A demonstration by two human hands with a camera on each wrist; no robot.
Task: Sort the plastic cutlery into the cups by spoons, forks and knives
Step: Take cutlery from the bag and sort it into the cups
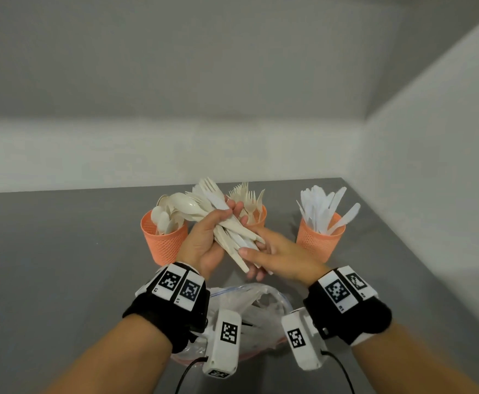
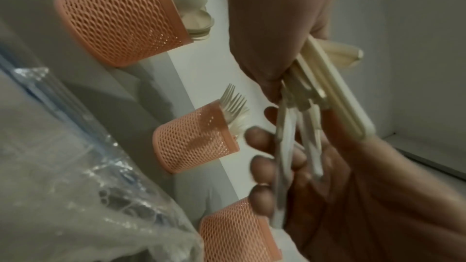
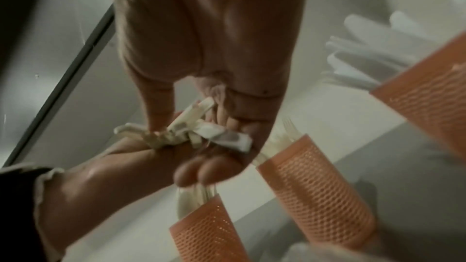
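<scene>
— Where is the mixed cutlery bundle (image 1: 234, 237)?
— Centre frame, gripped by the left hand (image 1: 204, 243); the right hand (image 1: 281, 254) pinches its handle ends. Behind stand the spoon cup (image 1: 163, 245) centre-left, fork cup (image 1: 258, 219) middle, knife cup (image 1: 317, 243) right.

Grey matte tabletop (image 1: 62, 251) runs back to a white back wall (image 1: 175, 155) and, at the right, a white right wall (image 1: 431, 180). The walls meet in a corner. The back wall's lower band is brightly lit and its upper part lies in grey shade.
</scene>
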